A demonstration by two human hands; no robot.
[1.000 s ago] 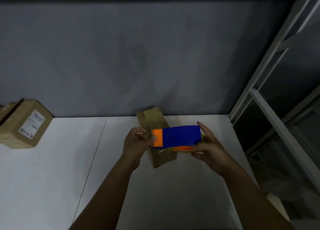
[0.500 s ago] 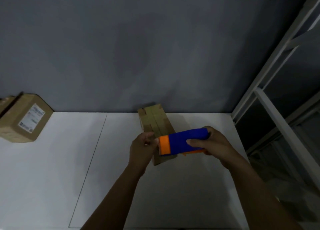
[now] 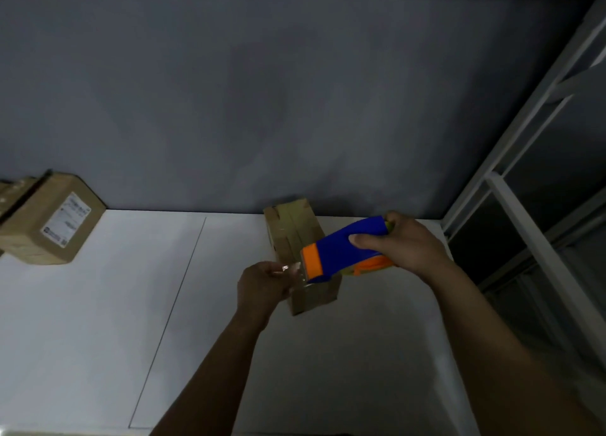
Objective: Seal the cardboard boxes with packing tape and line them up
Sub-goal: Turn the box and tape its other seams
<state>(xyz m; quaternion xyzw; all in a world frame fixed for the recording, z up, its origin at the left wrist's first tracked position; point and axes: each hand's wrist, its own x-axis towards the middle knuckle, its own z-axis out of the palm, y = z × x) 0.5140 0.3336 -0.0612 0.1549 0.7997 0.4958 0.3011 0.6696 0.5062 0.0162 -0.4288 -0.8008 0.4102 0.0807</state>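
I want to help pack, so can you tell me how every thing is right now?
Middle box: flaps closed, lying on the white table.
Tape dispenser: tilted over the middle box, gripped by the right hand.
Tape end: pulled out, pinched by the left hand.
Labelled box: closed, far left, untouched.

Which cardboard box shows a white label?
The left box: a white label covers part of its top face. The centre box, beneath the dispenser, shows none.
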